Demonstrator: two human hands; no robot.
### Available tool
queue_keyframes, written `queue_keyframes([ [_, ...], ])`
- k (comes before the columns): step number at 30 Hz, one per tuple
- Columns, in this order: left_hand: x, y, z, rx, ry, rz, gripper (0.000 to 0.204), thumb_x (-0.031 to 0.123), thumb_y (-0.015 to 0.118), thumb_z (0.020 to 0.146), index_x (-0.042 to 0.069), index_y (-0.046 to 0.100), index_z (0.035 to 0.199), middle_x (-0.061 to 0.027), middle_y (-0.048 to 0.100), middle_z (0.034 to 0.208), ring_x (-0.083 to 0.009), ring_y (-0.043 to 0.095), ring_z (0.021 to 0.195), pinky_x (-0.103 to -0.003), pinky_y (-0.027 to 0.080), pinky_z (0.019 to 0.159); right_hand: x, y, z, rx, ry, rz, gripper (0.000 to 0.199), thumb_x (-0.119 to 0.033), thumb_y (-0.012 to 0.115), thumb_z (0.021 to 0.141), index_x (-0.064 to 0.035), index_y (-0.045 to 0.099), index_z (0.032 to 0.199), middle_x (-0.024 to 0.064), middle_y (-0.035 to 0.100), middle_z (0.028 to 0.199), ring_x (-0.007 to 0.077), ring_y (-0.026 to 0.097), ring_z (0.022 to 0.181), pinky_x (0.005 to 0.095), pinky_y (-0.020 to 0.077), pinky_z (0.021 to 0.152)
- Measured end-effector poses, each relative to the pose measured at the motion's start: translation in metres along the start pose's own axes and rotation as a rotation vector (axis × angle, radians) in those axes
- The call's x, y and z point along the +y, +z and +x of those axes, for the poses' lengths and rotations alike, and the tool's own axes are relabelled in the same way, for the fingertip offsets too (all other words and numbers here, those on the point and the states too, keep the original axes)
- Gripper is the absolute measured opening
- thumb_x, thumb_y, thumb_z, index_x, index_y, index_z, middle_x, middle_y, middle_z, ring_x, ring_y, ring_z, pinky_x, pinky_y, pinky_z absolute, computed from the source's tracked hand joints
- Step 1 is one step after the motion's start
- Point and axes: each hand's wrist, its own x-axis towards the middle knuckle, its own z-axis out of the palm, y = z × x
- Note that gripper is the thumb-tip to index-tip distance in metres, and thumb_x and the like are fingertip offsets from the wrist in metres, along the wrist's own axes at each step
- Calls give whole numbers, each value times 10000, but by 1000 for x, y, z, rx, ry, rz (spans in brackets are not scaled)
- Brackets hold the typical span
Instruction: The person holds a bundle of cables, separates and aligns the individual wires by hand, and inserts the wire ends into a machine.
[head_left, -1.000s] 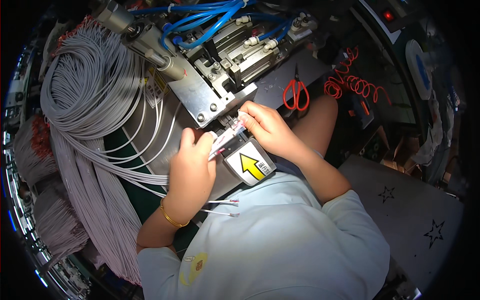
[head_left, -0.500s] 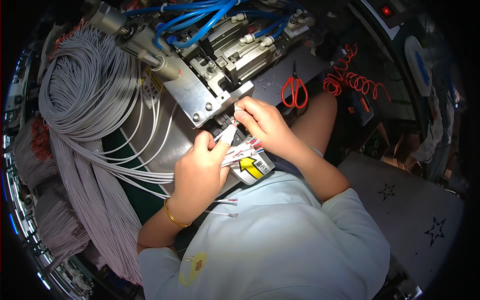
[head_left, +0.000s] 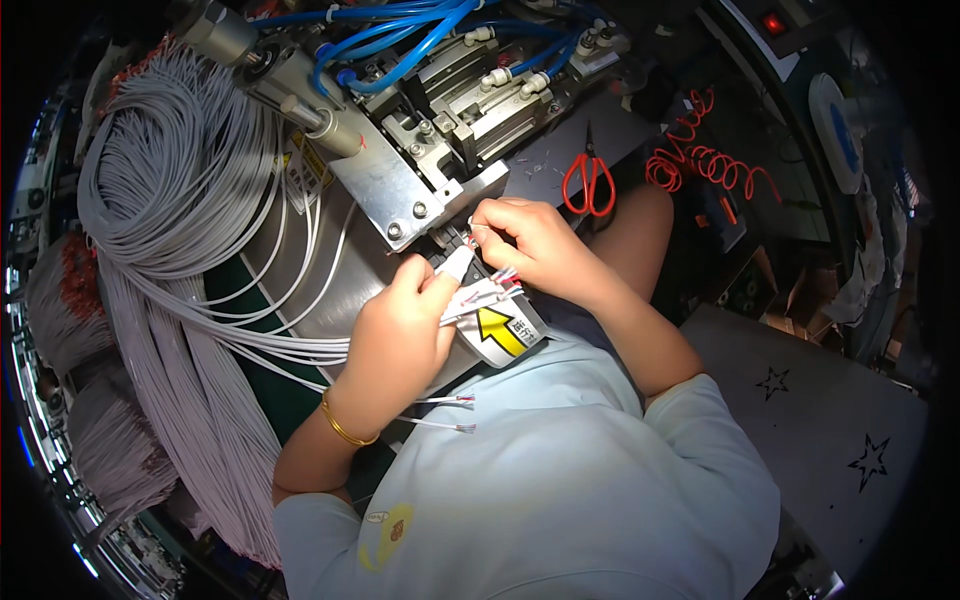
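My left hand (head_left: 398,318) is closed round several grey cables (head_left: 305,348), which run in from the left. White covering shows at its fingertips, beside the machine's front. Past the hand, the stripped cable ends (head_left: 508,284) fan out in red, white and dark wires. My right hand (head_left: 540,248) is pinched at the machine's small slot, close to the left fingertips. Thin reddish wire shows between the two hands, but the right fingertips hide most of what they grip. Two more stripped ends (head_left: 462,400) stick out below my left wrist.
A metal pneumatic machine (head_left: 385,185) with blue hoses (head_left: 410,55) stands in front. Large grey cable coils (head_left: 170,170) hang at the left. Red-handled scissors (head_left: 589,185) lie right of the machine, near a red coiled hose (head_left: 700,165). A yellow arrow label (head_left: 500,330) marks the machine's near end.
My left hand has shifted slightly, and the cable ends beyond it have drawn partly behind my right hand. My right fingers have curled closer at the slot.
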Motion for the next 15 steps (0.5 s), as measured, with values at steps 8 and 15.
queue_keyframes([
  [8, 0, -19, -2, -91, -449, -630, 99, 71, 675, 853, -12, 674, 906, -89, 596, 681, -140, 522, 600, -264, 382, 511, -26, 8, -5, 282, -281, 27, 110, -34, 675, 805, 16, 623, 888, 96, 603, 765, 176, 589, 757, 300, 460, 689],
  [15, 0, -16, 1, 120, -49, -434, 91, 66, 685, 853, -21, 689, 878, -70, 594, 688, -110, 525, 612, -255, 399, 548, -37, 5, -8, 76, -303, 83, 110, -18, 696, 782, 22, 638, 865, 111, 629, 796, 230, 595, 763, 314, 472, 707],
])
